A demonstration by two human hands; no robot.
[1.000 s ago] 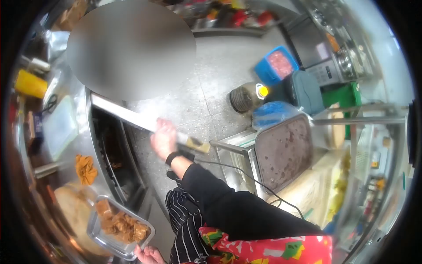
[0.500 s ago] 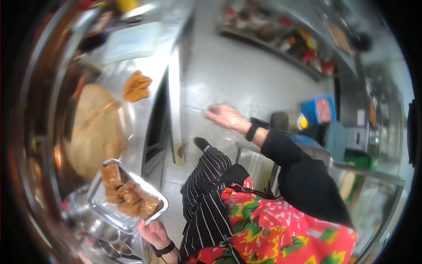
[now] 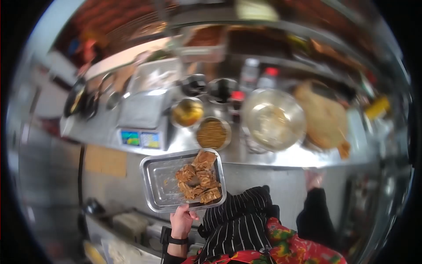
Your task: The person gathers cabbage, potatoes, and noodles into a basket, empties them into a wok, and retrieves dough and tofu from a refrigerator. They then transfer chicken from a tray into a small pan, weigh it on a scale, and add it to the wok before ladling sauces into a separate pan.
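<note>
My left hand (image 3: pixel 181 221) is closed on the near rim of a shallow rectangular metal tray (image 3: pixel 154 187), with the thumb at the edge and the other fingers mostly hidden beneath. Several brown, crinkled food pieces (image 3: pixel 200 179) lie toward the tray's right side. The tray is in front of the counter, close to its edge. Off to the right, my right hand (image 3: pixel 314 179) is smeared by motion near the counter's front edge, and its fingers cannot be made out. A similar orange-brown piece (image 3: pixel 343 150) lies beside the round wooden board (image 3: pixel 323 115).
Along the metal counter (image 3: pixel 263 158) stand a digital scale (image 3: pixel 141 115), a bowl of yellow liquid (image 3: pixel 187 112), a bowl of brown contents (image 3: pixel 212 133), a large metal bowl (image 3: pixel 273 119) and red-capped bottles (image 3: pixel 268 79). Pans (image 3: pixel 83 99) are at the left.
My view has swung round to face the counter. The tray, still in my left hand, has come away from beside the board. My right hand has shifted right in view and blurred.
</note>
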